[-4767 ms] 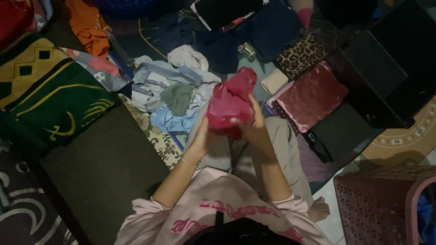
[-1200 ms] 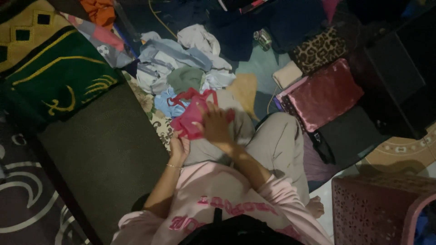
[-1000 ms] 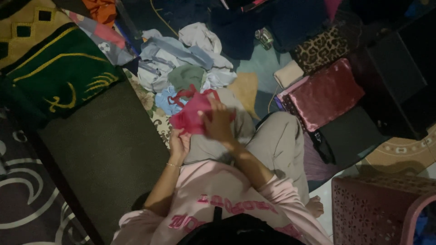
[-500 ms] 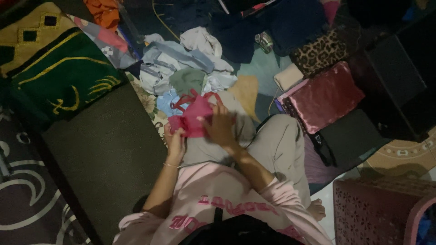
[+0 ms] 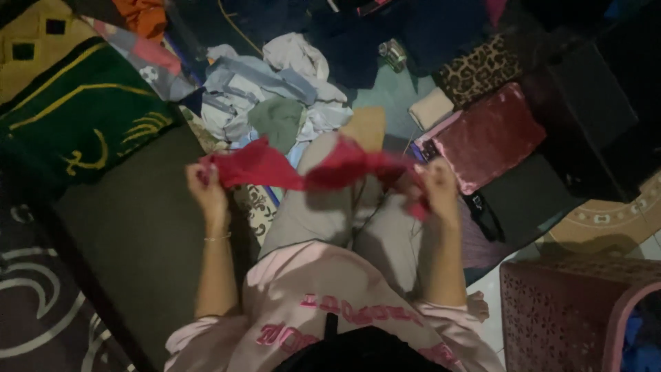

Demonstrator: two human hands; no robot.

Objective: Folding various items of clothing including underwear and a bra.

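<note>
I hold a red garment [image 5: 310, 169] stretched out wide above my lap. My left hand [image 5: 206, 189] grips its left end over the dark mat. My right hand [image 5: 434, 189] grips its right end near the maroon cushion. The cloth sags slightly in the middle over my grey trousers [image 5: 330, 213]. My pink sleeves frame the bottom of the view.
A heap of pale blue, white and green clothes [image 5: 275, 96] lies just beyond my knees. A maroon cushion [image 5: 489, 134] and leopard-print fabric [image 5: 478, 69] sit to the right. A perforated maroon basket [image 5: 571, 310] stands at lower right. A green and yellow rug [image 5: 76, 110] lies left.
The red garment was bunched in both hands close together over my lap. My hands have moved apart and pulled it out flat, left hand leftward and right hand rightward.
</note>
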